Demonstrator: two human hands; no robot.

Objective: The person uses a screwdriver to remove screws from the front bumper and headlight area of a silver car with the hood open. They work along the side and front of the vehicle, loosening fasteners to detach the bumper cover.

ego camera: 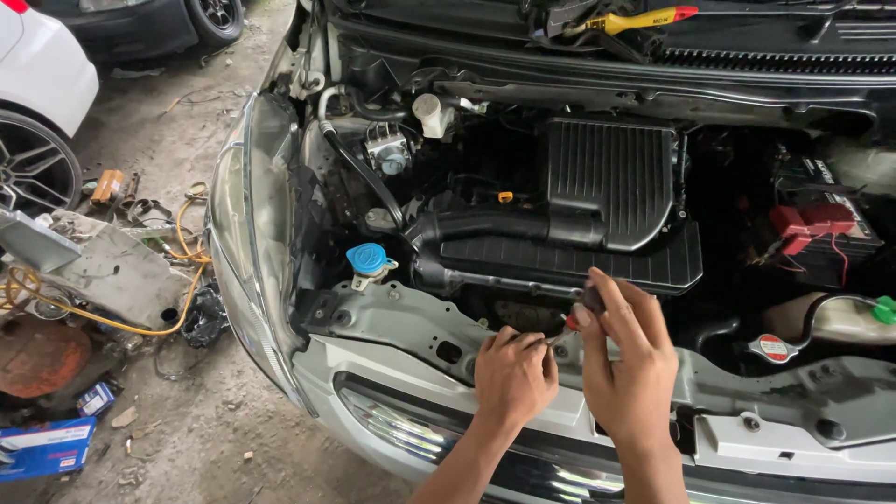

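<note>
Over the engine bay, right hand (627, 359) fingers pinching screwdriver (581, 313), left hand (513, 373) fingers curled on its tip

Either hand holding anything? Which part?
Right hand grips a red-and-black-handled screwdriver by its handle; left hand pinches near its tip, which is hidden.

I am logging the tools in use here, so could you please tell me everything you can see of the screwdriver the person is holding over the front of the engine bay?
Little of the screwdriver shows. A dark handle with a red band sits pinched in the right hand, whose fingers wrap over its top. A thin metal shaft slants down and to the left toward the left hand, whose fingertips close around its lower end. The tip is hidden, just above the grey front crossmember.
</note>
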